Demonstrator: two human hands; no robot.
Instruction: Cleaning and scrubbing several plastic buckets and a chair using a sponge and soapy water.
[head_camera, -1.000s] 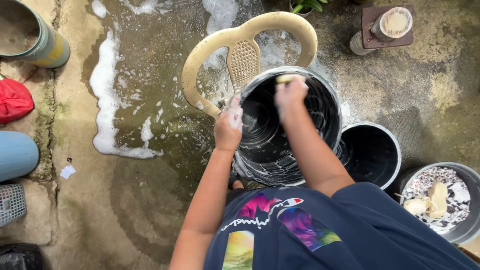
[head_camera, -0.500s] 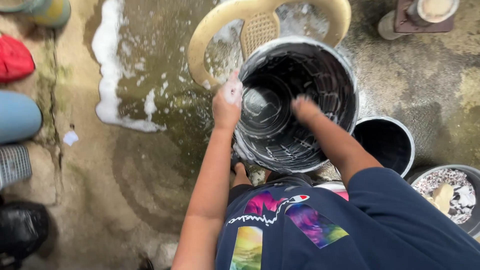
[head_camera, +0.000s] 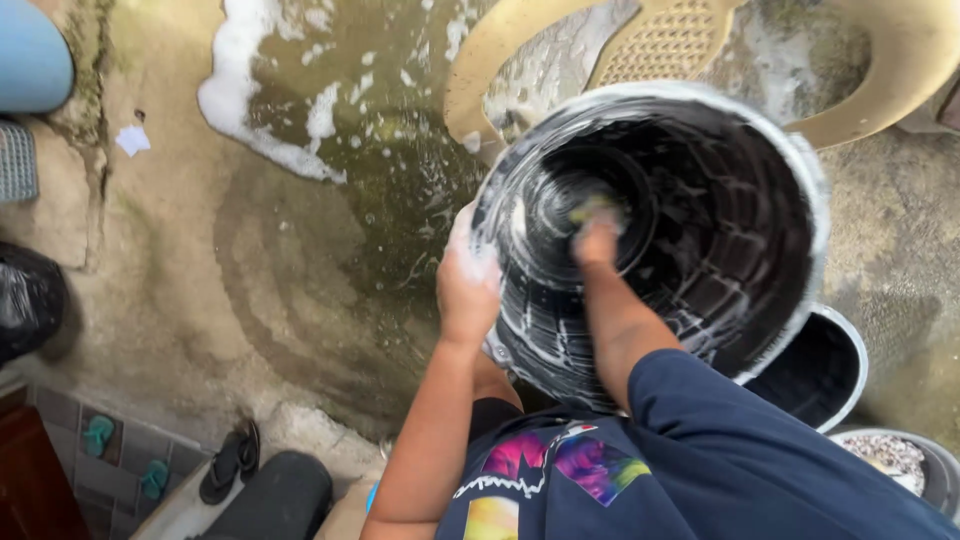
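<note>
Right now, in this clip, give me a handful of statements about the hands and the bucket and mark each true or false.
1. The left hand grips the rim of the large black bucket. True.
2. The right hand is outside the bucket, resting on the ground. False: it reaches deep inside, pressing a yellowish sponge near the bottom.
3. The bucket's inside is streaked with soap suds. True.
4. The bucket is red. False: it is black.
5. A beige plastic chair stands behind the bucket. True.
</note>
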